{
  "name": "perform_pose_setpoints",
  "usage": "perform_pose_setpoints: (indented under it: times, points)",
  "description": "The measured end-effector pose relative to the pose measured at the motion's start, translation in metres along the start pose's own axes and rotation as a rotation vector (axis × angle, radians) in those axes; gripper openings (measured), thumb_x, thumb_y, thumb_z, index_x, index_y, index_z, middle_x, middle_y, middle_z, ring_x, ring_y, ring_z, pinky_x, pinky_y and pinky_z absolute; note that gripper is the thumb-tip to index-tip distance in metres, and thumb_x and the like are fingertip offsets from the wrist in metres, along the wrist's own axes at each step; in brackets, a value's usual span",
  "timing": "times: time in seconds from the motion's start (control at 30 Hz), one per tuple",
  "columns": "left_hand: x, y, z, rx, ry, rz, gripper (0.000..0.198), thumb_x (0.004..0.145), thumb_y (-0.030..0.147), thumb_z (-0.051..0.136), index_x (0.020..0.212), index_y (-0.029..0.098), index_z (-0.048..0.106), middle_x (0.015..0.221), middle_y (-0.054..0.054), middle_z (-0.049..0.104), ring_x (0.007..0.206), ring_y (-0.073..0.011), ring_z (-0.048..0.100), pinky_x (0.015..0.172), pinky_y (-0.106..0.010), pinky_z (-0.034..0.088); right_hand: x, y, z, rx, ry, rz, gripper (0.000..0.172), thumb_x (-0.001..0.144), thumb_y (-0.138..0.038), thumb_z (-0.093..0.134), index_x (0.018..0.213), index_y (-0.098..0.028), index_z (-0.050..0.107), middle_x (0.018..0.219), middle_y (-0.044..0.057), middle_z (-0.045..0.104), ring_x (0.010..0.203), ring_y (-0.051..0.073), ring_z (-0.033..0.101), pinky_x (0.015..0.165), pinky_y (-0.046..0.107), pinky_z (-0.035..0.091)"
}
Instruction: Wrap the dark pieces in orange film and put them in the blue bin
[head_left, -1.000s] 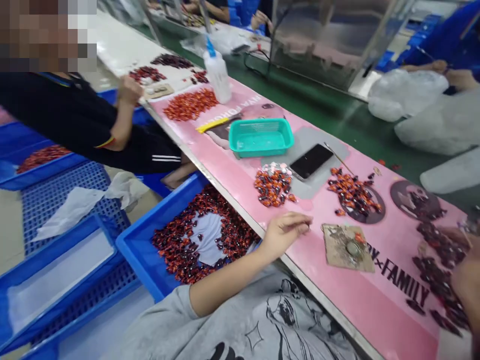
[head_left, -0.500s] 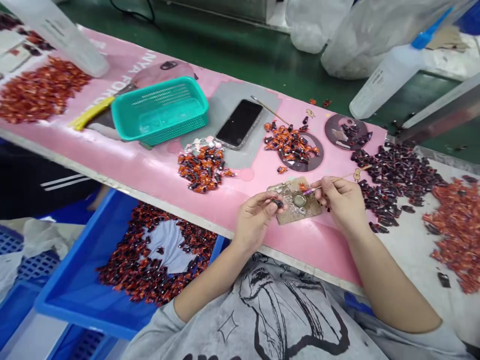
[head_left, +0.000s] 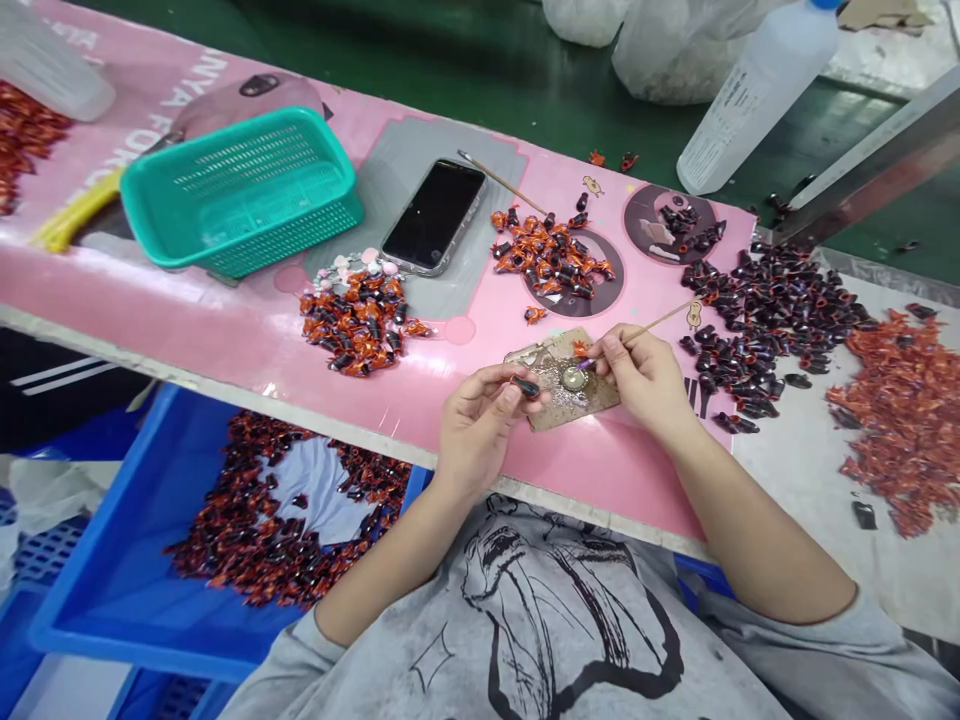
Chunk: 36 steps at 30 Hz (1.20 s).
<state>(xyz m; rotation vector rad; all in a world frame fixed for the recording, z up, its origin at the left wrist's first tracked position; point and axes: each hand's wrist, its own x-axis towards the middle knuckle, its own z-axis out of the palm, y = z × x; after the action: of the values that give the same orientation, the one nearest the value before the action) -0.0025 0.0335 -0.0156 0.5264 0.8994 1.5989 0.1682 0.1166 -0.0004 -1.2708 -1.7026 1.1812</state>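
My left hand (head_left: pixel 480 420) pinches a small glossy black plastic piece (head_left: pixel 525 387) between thumb and fingers, just left of a brown board. My right hand (head_left: pixel 641 375) grips a thin wooden stick (head_left: pixel 664 318) like a pen. Its purple tip (head_left: pixel 584 365) is at the edge of a round, shiny puddle (head_left: pixel 574 378) on the board (head_left: pixel 545 413); whether it touches the liquid is hard to tell. Close to my right fingertips, a small orange piece (head_left: pixel 580 348) lies at the board's upper edge. Wet, glistening smears surround the puddle.
Black pieces (head_left: pixel 780 310) and orange pieces (head_left: pixel 900 410) lie heaped on the right. Two mixed piles (head_left: pixel 356 325) (head_left: pixel 551 255) sit beyond my hands, near a phone (head_left: pixel 435 215) and a green basket (head_left: pixel 240 195). A blue tray (head_left: pixel 127 540) is below left; a bottle (head_left: pixel 757 100) stands behind.
The view has shifted, so the table's contents appear further left and higher. The stick's purple tip has come closer to the puddle. My left hand still holds the black piece.
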Motion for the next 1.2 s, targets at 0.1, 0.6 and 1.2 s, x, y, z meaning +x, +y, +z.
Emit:
perform_pose_setpoints:
  times: [0.1, 0.6, 1.2]
  points:
    - [-0.001, 0.0, 0.001, 0.011, -0.014, 0.007, 0.025, 0.07, 0.036, 0.091, 0.085, 0.02, 0.077, 0.082, -0.001, 0.077, 0.064, -0.0113, 0.073, 0.061, -0.02, 0.061, -0.003, -0.003, 0.001, -0.044, -0.004, -0.055, 0.052, 0.094, -0.067, 0.05, 0.076, -0.019, 0.059, 0.06, -0.002, 0.052, 0.051, 0.011, 0.044, 0.052, 0.026, 0.037]
    - [-0.003, -0.003, 0.002, 0.109, -0.047, -0.007, 0.027, 0.07, 0.037, 0.09, 0.084, 0.018, 0.077, 0.083, -0.002, 0.077, 0.064, -0.0138, 0.075, 0.065, -0.025, 0.064, -0.031, -0.033, 0.009, 0.09, 0.121, -0.39, 0.044, 0.101, -0.055, 0.05, 0.079, -0.02, 0.064, 0.07, 0.002, 0.06, 0.06, 0.014, 0.055, 0.056, 0.027, 0.046]
    - [-0.004, -0.004, 0.001, 0.138, -0.009, -0.018, 0.029, 0.067, 0.039, 0.092, 0.084, 0.019, 0.078, 0.083, -0.003, 0.078, 0.066, -0.0135, 0.072, 0.066, -0.026, 0.064, -0.031, -0.026, 0.017, 0.0, 0.015, -0.678, 0.025, 0.104, -0.025, 0.046, 0.089, -0.019, 0.065, 0.078, 0.006, 0.067, 0.07, 0.017, 0.064, 0.061, 0.03, 0.053]
